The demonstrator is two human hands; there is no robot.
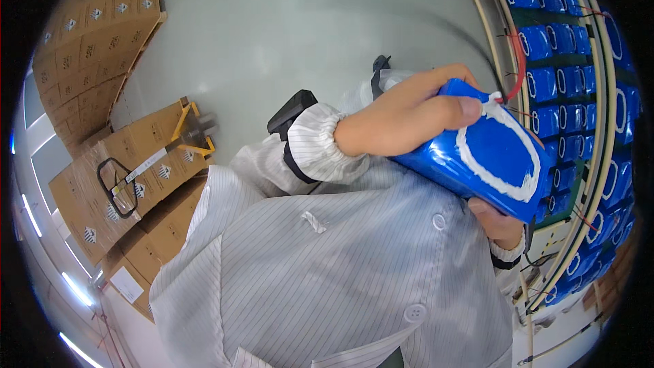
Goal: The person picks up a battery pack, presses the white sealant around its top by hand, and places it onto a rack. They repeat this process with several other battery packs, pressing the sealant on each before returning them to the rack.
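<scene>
A blue shrink-wrapped battery pack [501, 146] is held tilted in front of my body, to the right. A loop of white sealant runs round its upper face, and a red lead [519, 71] with a black one beside it comes off its far end. My left hand [409, 112] grips the far left part of the pack, thumb on the top face and fingers over the far edge. My right hand [496, 223] supports the near end from below; the pack hides most of its fingers.
At the right stands a tube-frame rack [593, 129] with rows of similar blue packs [543, 84]. Stacked cardboard cartons [102, 34] stand at the far left, with film-wrapped cartons [88, 194] nearer. A pallet truck handle [109, 191] rises beside them. Grey floor [272, 20] lies ahead.
</scene>
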